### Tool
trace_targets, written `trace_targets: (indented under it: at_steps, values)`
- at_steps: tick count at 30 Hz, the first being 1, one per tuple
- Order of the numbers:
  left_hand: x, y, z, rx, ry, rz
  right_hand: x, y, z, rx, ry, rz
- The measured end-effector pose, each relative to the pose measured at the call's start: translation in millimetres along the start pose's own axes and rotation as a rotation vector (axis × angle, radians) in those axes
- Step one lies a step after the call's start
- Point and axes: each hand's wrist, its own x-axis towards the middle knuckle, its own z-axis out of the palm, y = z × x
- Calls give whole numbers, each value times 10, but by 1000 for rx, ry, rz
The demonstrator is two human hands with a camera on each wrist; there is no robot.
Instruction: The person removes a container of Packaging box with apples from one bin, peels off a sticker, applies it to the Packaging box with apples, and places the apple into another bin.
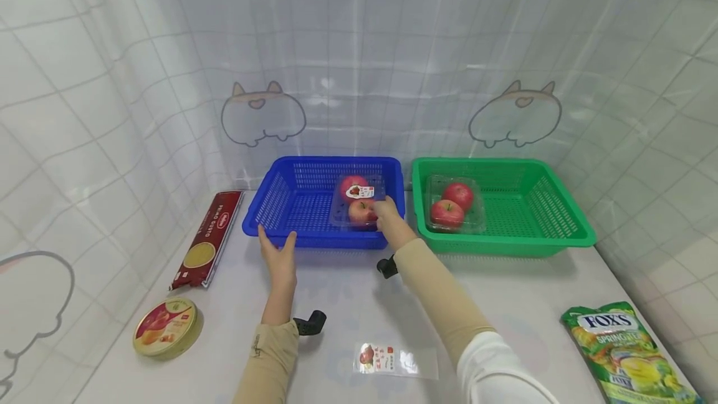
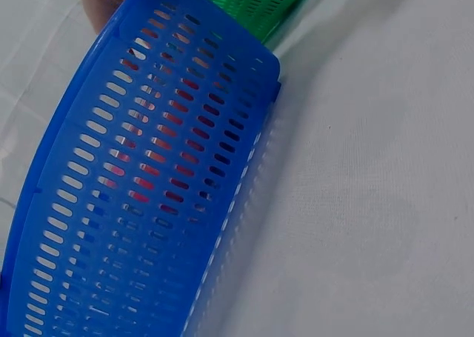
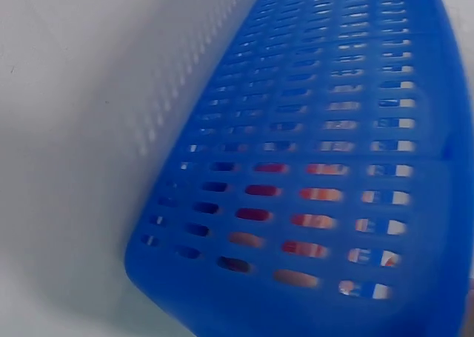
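My left hand [image 1: 279, 260] is at the front left of the blue basket [image 1: 269, 204], thumb and finger spread apart at its rim, gripping nothing. Inside that basket, on the right side, sits a clear plastic box [image 1: 339, 212] of red apples [image 1: 359, 211] with a strawberry-printed label [image 1: 359, 191] on top. My right hand [image 1: 391, 220] reaches over the front rim and holds the box by its right edge, its fingertips partly hidden. Both wrist views mostly show the basket's slotted wall [image 2: 141, 167], with red apples showing through the slots.
Right of the blue basket stands a green basket [image 1: 524, 211] with another clear box of apples [image 1: 449, 214]. A red pasta pack [image 1: 210, 235] and round tin [image 1: 167, 328] lie left, a FOX'S candy bag [image 1: 631, 354] right. A label sheet [image 1: 395, 360] lies in front.
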Motion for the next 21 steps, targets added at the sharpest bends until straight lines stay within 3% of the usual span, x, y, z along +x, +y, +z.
trace_targets:
  at_steps: [6,10,13,16,21]
  values:
    - [-6,20,16,2,3,-15,-1077,-387,-40,-58,-11,-44]
    - [-19,47,27,18,37,-31,-1918,-685,-100,-52,-62,-59]
    - [-25,57,40,20,78,-33,-2380,-838,-168,-50,-117,-86]
    - [-31,69,59,35,119,-19,-2596,-898,-241,-57,-148,-142]
    - [-59,105,102,125,172,21,-2533,-850,-386,-46,-157,-237]
